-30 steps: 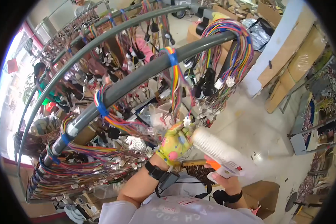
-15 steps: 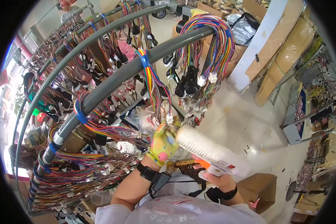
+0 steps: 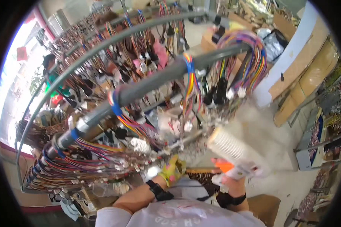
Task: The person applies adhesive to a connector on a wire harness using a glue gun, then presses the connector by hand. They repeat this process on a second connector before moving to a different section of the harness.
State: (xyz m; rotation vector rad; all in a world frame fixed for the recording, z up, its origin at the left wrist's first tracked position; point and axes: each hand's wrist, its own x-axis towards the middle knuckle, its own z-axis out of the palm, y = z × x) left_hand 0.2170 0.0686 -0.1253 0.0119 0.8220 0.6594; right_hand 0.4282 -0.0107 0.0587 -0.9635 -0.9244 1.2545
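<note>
My right hand (image 3: 234, 184) grips a white heat gun (image 3: 235, 149) with a ribbed barrel and an orange trigger; its yellowed mouth points up and left. My left hand (image 3: 172, 172), in a yellow glove with coloured dots, is near my body below the hanging wires. Its fingers are slightly blurred but look apart, with nothing visible in them. A wire harness (image 3: 190, 79) with a blue tie hangs from the grey pipe rail (image 3: 151, 84), its white connectors above my left hand. Another bundle (image 3: 119, 113) is tied farther left, and a thick looped bundle (image 3: 259, 56) hangs at the rail's right end.
Many more harnesses (image 3: 83, 162) hang along the lower left of the curved rack. Cardboard sheets (image 3: 307, 90) lean at right, and a cardboard box (image 3: 265, 206) stands beside my right arm. A person in green (image 3: 53, 77) is at the far left.
My left hand has left the hanging connectors and drawn back toward my body. The heat gun has moved away from it to the right. The whole view has shifted, blurring the rack.
</note>
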